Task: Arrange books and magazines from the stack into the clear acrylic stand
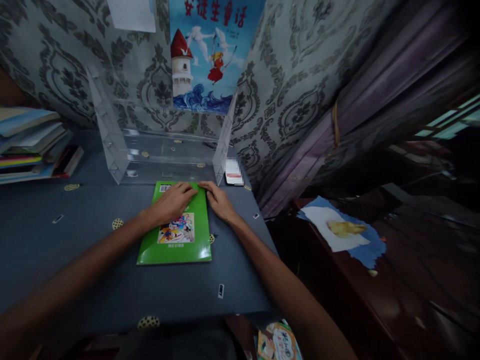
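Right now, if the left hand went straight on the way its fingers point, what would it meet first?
Probably the right hand, its fingertips near the far right corner of the green book; depth is unclear.

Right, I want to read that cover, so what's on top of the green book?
The left hand lies across the green book; the right hand touches its far right corner. A barcode and part of a colourful picture show; any print under the hands is hidden.

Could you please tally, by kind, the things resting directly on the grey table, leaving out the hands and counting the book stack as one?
Green book: 1
Book stack: 1
Clear stand: 1
Phone: 1
Total: 4
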`<state>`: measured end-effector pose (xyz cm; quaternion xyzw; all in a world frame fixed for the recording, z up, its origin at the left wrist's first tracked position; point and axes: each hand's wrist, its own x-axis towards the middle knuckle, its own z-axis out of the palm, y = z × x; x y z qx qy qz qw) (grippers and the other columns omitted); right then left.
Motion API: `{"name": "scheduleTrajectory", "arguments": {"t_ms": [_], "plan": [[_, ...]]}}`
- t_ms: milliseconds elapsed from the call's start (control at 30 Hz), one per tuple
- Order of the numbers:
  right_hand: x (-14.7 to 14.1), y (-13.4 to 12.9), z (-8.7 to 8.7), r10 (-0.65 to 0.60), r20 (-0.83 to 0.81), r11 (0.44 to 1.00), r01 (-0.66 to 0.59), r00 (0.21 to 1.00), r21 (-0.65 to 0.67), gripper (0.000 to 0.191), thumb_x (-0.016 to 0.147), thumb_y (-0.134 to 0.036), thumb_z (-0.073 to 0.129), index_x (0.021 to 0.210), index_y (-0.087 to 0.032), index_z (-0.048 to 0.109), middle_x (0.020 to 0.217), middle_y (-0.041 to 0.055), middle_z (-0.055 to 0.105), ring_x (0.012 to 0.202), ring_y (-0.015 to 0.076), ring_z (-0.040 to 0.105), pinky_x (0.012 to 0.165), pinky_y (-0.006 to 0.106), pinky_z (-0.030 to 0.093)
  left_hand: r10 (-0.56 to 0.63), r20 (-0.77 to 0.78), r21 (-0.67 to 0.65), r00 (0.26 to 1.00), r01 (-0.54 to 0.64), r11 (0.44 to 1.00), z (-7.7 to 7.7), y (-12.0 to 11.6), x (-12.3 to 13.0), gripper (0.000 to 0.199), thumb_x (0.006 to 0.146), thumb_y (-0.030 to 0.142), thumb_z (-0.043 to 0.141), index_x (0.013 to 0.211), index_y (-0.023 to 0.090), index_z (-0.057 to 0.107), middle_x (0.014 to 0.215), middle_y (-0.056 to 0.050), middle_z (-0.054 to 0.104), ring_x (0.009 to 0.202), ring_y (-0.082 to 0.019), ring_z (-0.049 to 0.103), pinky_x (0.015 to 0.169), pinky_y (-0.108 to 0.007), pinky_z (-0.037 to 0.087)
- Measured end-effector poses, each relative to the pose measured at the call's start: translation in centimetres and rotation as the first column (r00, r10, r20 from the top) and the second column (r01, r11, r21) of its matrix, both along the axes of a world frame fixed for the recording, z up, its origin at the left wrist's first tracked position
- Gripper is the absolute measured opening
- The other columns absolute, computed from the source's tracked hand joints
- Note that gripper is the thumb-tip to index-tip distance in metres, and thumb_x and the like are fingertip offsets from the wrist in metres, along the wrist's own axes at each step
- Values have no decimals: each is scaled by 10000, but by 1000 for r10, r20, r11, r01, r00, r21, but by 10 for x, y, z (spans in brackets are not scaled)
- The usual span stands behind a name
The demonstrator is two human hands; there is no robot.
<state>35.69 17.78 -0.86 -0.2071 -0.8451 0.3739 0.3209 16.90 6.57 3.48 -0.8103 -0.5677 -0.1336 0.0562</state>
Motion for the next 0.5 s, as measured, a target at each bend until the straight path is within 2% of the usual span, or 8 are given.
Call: {"name": "scheduleTrajectory", "arguments": {"t_ms": [100,267,500], "plan": [[-1,2,-3,4,-1,1000,-4,1000,11,442,899,-99,379,1277,-235,563,1303,69,667,1240,202,613,1113,459,469,-3,21,25,1000,2,1000,-5,5,6,379,990,198,423,1312,193,622,1175,-129,606,1045,-263,523,906,-427,461],[-3,2,-3,-7,7,1000,7,1000,28,358,931,-161,408,1235,-220,588,1275,88,674,1202,222,628,1082,460,487,-3,42,59,999,1,998,-10,3,6,379,1015,274,428,1334,237,630,1203,-120,583,1083,-267,512,940,-455,459],[-1,-2,3,-4,29,1000,4,1000,11,369,904,-175,466,1254,-208,582,1286,101,665,1230,232,619,1088,455,482,-180,82,41,980,178,983,-5,-19,10,376,1028,296,427,1330,254,648,1228,-138,569,1162,-289,493,995,-506,442]]}}
